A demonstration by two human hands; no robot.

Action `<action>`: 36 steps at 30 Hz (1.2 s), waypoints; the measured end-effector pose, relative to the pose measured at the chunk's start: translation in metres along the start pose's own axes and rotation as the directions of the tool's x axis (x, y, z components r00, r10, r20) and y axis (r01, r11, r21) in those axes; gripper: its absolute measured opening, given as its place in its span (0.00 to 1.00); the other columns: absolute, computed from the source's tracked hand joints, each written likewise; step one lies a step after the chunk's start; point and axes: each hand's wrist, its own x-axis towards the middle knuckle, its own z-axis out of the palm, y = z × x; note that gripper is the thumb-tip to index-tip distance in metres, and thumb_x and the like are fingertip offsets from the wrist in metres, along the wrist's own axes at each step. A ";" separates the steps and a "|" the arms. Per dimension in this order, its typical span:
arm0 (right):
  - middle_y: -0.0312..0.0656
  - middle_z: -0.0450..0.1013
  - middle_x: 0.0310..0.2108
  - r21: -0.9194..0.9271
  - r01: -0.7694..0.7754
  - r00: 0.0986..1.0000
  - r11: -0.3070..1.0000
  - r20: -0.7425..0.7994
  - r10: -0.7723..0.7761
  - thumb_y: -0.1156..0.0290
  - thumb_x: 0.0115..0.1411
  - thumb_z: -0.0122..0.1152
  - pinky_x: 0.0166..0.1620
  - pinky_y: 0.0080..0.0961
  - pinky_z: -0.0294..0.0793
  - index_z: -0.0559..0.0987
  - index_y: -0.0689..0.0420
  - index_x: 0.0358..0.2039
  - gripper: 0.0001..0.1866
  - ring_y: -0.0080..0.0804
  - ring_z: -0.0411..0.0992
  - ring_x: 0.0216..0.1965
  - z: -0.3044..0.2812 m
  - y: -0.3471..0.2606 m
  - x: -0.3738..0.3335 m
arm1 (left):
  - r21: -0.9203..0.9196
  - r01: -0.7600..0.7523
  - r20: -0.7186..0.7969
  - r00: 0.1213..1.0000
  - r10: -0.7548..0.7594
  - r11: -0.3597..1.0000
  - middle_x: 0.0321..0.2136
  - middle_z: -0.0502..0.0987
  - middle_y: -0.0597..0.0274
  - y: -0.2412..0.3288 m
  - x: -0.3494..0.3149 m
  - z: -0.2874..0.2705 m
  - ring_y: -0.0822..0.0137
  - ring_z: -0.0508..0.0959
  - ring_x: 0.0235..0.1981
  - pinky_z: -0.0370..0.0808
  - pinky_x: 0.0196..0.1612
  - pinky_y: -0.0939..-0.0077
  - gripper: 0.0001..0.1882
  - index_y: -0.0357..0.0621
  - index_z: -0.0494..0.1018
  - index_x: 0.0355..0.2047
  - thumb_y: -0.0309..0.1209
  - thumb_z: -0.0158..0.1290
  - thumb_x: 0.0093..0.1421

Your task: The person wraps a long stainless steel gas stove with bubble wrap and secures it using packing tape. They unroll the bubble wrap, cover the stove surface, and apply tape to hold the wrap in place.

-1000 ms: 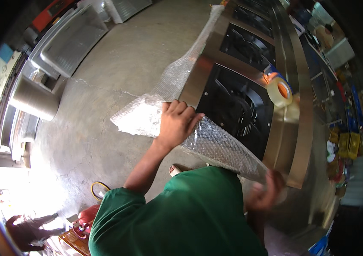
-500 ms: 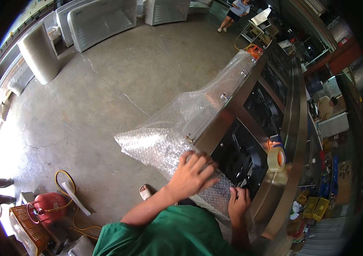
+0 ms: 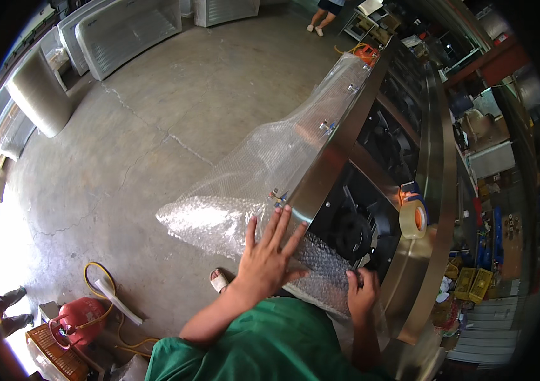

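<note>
Clear bubble wrap (image 3: 244,159) hangs along the front of a long stainless steel gas stove (image 3: 327,181) and folds round its near end. With fingers spread, my left hand (image 3: 265,257) lies on the wrap by the stove's near front corner, close to a gas valve (image 3: 277,197). My right hand (image 3: 362,293) has its fingers curled at the wrap's edge beside the nearest black burner (image 3: 354,235), pinching it. A tape dispenser with a roll of clear tape (image 3: 412,219) rests on the stove top, beyond my right hand.
A red gas cylinder (image 3: 82,320) with a yellow hose stands on the floor at lower left, beside an orange crate (image 3: 54,352). A large roll of wrap (image 3: 40,95) stands far left. Another person (image 3: 325,14) is at the back. Cluttered shelves (image 3: 486,241) line the right.
My left hand has opened from curled fingers and now lies flatter on the wrap, nearer the valve. My right hand stays at the wrap's edge. The whole view has shifted slightly.
</note>
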 end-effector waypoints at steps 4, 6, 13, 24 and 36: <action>0.48 0.72 0.33 0.059 -0.077 0.996 0.995 0.039 0.074 0.65 0.56 0.75 0.36 0.41 0.72 0.79 0.60 0.40 0.17 0.48 0.73 0.33 -0.002 -0.001 0.001 | -0.066 -0.054 0.021 0.998 0.055 0.996 0.75 0.47 0.44 -0.016 0.011 0.013 0.48 0.46 0.76 0.36 0.74 0.39 0.58 0.48 0.53 0.74 0.73 0.50 0.55; 0.48 0.73 0.36 0.005 0.019 0.996 1.000 -0.087 -0.019 0.66 0.55 0.75 0.40 0.42 0.73 0.80 0.60 0.42 0.18 0.49 0.73 0.38 -0.007 -0.011 -0.001 | -0.044 -0.031 0.016 0.999 0.032 0.999 0.75 0.47 0.43 -0.013 0.012 0.017 0.47 0.46 0.76 0.36 0.74 0.40 0.57 0.47 0.53 0.74 0.73 0.50 0.56; 0.42 0.74 0.24 0.195 0.094 0.996 0.976 -0.009 -0.094 0.67 0.57 0.65 0.34 0.40 0.76 0.82 0.58 0.31 0.08 0.44 0.74 0.26 -0.066 -0.006 -0.136 | 0.086 0.008 0.029 1.000 -0.011 0.996 0.73 0.47 0.32 0.001 0.017 0.018 0.44 0.45 0.76 0.33 0.74 0.41 0.55 0.38 0.55 0.72 0.66 0.55 0.58; 0.39 0.75 0.26 0.660 -0.099 0.004 -0.745 0.748 0.663 0.43 0.67 0.55 0.31 0.29 0.76 0.76 0.58 0.47 0.27 0.33 0.74 0.25 0.126 0.250 -0.420 | 0.265 -0.111 0.142 0.987 0.076 0.958 0.76 0.38 0.40 -0.015 0.024 0.021 0.41 0.35 0.77 0.28 0.73 0.39 0.49 0.45 0.51 0.75 0.60 0.52 0.64; 0.46 0.76 0.43 0.566 0.275 0.437 -0.777 0.646 0.626 0.52 0.67 0.59 0.44 0.32 0.78 0.68 0.57 0.62 0.30 0.39 0.77 0.39 0.124 0.298 -0.278 | 0.323 -0.093 0.122 0.991 0.056 0.942 0.77 0.42 0.48 -0.031 0.024 0.018 0.44 0.35 0.77 0.28 0.73 0.40 0.42 0.51 0.54 0.75 0.58 0.47 0.67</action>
